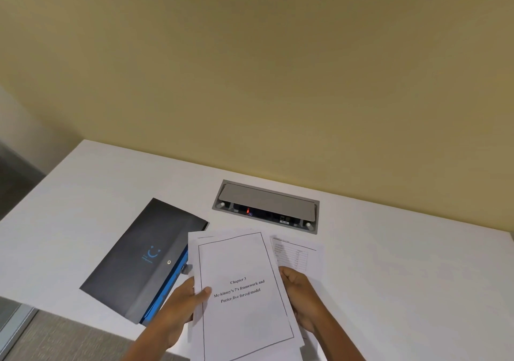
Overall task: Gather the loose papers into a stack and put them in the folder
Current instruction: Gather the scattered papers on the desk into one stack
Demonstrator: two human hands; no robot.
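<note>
A stack of white papers (pixel 242 313) is lifted above the table's near edge; its top sheet has a black border and a "Chapter 3" heading. My left hand (pixel 180 302) grips the stack's left edge, thumb on top. Along the right edge, my right hand (pixel 301 296) holds the same stack with curled fingers. One loose sheet with a printed table (pixel 299 252) lies flat on the desk behind my right hand, partly covered. The dark grey folder (pixel 141 260), with a blue logo, snap button and blue inner edge, lies closed and slanted to the left of the stack.
The white table (pixel 403 263) stands against a yellow-beige wall. A recessed grey power and socket box (pixel 267 206) with its lid raised and a red light sits behind the papers. The table's left edge drops to grey floor.
</note>
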